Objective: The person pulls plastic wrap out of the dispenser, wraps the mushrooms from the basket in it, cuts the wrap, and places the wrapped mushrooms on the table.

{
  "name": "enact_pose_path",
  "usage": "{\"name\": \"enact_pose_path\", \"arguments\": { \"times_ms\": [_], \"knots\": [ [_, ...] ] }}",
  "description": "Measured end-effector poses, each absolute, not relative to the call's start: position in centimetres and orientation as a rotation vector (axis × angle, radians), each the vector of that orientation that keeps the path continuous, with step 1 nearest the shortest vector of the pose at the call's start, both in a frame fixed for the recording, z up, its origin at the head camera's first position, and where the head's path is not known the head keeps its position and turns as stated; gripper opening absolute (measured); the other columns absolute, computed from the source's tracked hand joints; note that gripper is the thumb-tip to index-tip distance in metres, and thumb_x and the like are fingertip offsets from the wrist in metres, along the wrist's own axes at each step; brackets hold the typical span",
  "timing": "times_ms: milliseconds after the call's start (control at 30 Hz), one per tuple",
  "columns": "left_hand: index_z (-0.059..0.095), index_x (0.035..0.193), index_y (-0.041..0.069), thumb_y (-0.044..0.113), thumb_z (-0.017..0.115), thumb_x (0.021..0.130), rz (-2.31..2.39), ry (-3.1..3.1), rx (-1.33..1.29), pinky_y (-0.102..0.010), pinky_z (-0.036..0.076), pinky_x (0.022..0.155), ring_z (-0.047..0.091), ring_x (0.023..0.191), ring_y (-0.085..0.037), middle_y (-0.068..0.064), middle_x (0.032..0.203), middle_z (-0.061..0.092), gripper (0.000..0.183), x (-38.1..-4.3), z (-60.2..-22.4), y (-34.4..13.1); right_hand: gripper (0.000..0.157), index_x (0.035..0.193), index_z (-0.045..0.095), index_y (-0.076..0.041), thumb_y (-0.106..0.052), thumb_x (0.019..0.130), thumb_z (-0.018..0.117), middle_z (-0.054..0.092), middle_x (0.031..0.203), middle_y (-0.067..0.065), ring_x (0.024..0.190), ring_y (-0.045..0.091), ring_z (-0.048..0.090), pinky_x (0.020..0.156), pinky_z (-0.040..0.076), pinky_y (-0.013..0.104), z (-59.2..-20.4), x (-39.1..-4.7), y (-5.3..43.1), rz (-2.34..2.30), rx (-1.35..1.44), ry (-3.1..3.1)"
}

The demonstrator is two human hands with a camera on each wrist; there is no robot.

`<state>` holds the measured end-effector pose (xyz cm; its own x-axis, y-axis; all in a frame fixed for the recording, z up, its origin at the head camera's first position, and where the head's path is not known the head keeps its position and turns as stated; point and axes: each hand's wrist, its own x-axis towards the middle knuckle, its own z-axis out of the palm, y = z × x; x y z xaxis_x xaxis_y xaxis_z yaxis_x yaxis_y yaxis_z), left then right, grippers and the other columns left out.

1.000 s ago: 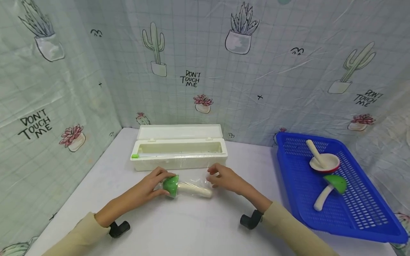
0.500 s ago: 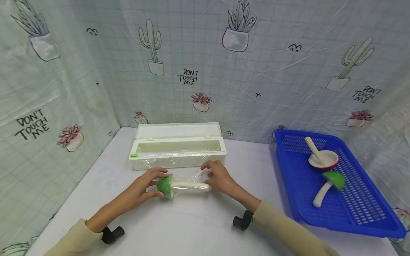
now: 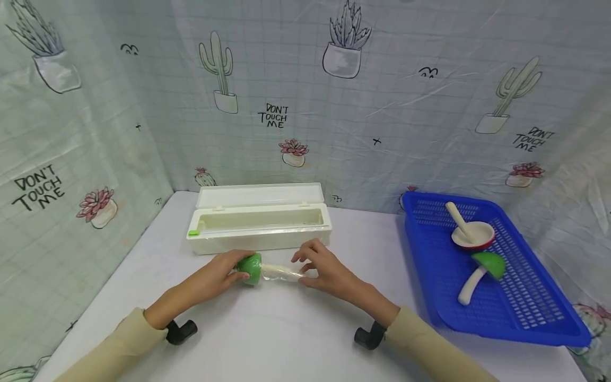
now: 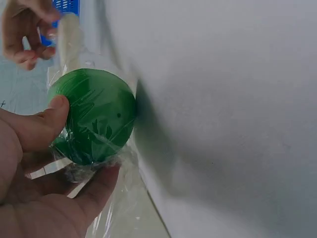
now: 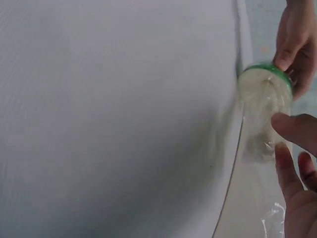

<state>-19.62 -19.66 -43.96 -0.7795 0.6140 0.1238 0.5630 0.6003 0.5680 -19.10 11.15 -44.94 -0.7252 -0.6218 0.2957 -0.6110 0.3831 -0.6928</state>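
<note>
A mushroom model (image 3: 282, 272) with a green cap and a pale stem is wrapped in clear plastic film, lying nearly sideways over the white table. My left hand (image 3: 230, 269) grips the cap, its thumb on the front and its fingers behind. In the left wrist view, the wrinkled film covers the green cap (image 4: 101, 114). At the stem end, my right hand (image 3: 329, 270) has its thumb and fingers bent and spread apart. The right wrist view shows its fingertips (image 5: 282, 148) close beside the film-covered stem, thumb and forefinger separated.
Behind the hands stands a white film dispenser box (image 3: 258, 243) with its lid open. On the right, a blue basket (image 3: 429, 313) holds a second green mushroom (image 3: 489, 264) and a red-capped one (image 3: 479, 233) turned underside up. A patterned cloth (image 3: 305, 79) hangs behind the table.
The mushroom has turned so more of the green cap's outside shows, and the film lies closer round the stem. My right hand has come to the stem end with its thumb lower and fingers spread.
</note>
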Motion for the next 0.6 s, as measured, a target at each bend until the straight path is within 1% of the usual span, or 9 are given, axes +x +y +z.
{"name": "enact_pose_path", "arguments": {
  "times_ms": [100,200,300,367,400,467,533,567,600],
  "knots": [
    [0.051,0.141,-0.008,0.013,0.068,0.097,0.926,2.697,0.951,-0.052,0.047,0.104,0.057,0.126,-0.036,-0.020,0.136,0.060,0.052,-19.9,-43.6,-19.6,0.046,0.117,0.060,-0.006,0.009,0.079,0.082,0.052,0.117,0.007,0.103,0.022,0.063,0.089,0.054,0.021,-45.4,-19.1,10.7,-1.014,-1.212,2.664],
    [0.051,0.143,-0.007,0.018,0.069,0.097,0.992,2.651,0.891,-0.050,0.049,0.103,0.056,0.128,-0.037,-0.020,0.139,0.058,0.055,-20.1,-43.7,-20.0,0.042,0.116,0.063,-0.009,0.005,0.080,0.082,0.058,0.112,0.004,0.099,0.017,0.061,0.088,0.052,0.023,-45.7,-19.1,9.9,-0.750,-1.251,2.755],
    [0.051,0.144,-0.006,0.016,0.070,0.097,1.095,2.589,0.880,-0.045,0.051,0.101,0.055,0.131,-0.038,-0.022,0.144,0.055,0.056,-20.0,-43.9,-20.8,0.038,0.111,0.065,-0.010,0.006,0.080,0.080,0.062,0.107,0.003,0.095,0.016,0.059,0.083,0.052,0.025,-45.6,-19.3,9.1,-0.636,-1.242,2.796],
    [0.051,0.145,-0.005,0.010,0.070,0.097,1.155,2.576,0.911,-0.041,0.053,0.099,0.055,0.130,-0.040,-0.023,0.147,0.051,0.054,-19.9,-43.9,-21.4,0.039,0.111,0.065,-0.011,0.008,0.080,0.079,0.063,0.106,0.003,0.094,0.015,0.061,0.082,0.053,0.024,-45.3,-19.3,8.9,-0.607,-1.200,2.786],
    [0.053,0.143,-0.005,0.006,0.069,0.097,1.178,2.596,0.952,-0.040,0.054,0.098,0.056,0.128,-0.040,-0.024,0.147,0.050,0.051,-19.8,-43.9,-21.8,0.039,0.111,0.066,-0.011,0.009,0.079,0.078,0.063,0.106,0.003,0.094,0.015,0.061,0.081,0.053,0.024,-45.2,-19.3,8.8,-0.591,-1.198,2.780],
    [0.059,0.137,-0.004,-0.002,0.069,0.094,1.211,2.739,1.035,-0.039,0.058,0.091,0.064,0.117,-0.037,-0.023,0.142,0.054,0.044,-19.7,-43.6,-22.5,0.040,0.111,0.066,-0.011,0.011,0.079,0.076,0.064,0.107,0.003,0.095,0.015,0.062,0.081,0.054,0.024,-44.9,-19.3,8.7,-0.559,-1.203,2.762],
    [0.064,0.131,-0.001,-0.006,0.071,0.091,1.247,2.983,1.018,-0.029,0.058,0.084,0.068,0.106,-0.031,-0.020,0.133,0.059,0.040,-19.7,-43.2,-23.5,0.040,0.112,0.067,-0.012,0.011,0.080,0.075,0.064,0.109,0.002,0.097,0.015,0.062,0.083,0.054,0.024,-44.8,-19.4,8.7,-0.534,-1.224,2.747],
    [0.064,0.129,-0.001,-0.006,0.072,0.090,1.253,3.105,0.947,-0.031,0.058,0.083,0.067,0.102,-0.031,-0.020,0.130,0.059,0.040,-19.9,-43.0,-23.9,0.040,0.112,0.067,-0.012,0.012,0.080,0.074,0.064,0.109,0.001,0.098,0.015,0.062,0.084,0.053,0.024,-44.8,-19.4,8.7,-0.524,-1.240,2.740],
    [0.062,0.129,-0.003,-0.003,0.074,0.090,1.260,3.182,0.838,-0.036,0.057,0.085,0.065,0.103,-0.032,-0.021,0.129,0.058,0.041,-20.2,-42.8,-24.5,0.040,0.112,0.068,-0.012,0.012,0.080,0.074,0.065,0.110,0.001,0.099,0.015,0.062,0.085,0.053,0.024,-44.7,-19.4,8.7,-0.512,-1.256,2.733]
  ]
}}
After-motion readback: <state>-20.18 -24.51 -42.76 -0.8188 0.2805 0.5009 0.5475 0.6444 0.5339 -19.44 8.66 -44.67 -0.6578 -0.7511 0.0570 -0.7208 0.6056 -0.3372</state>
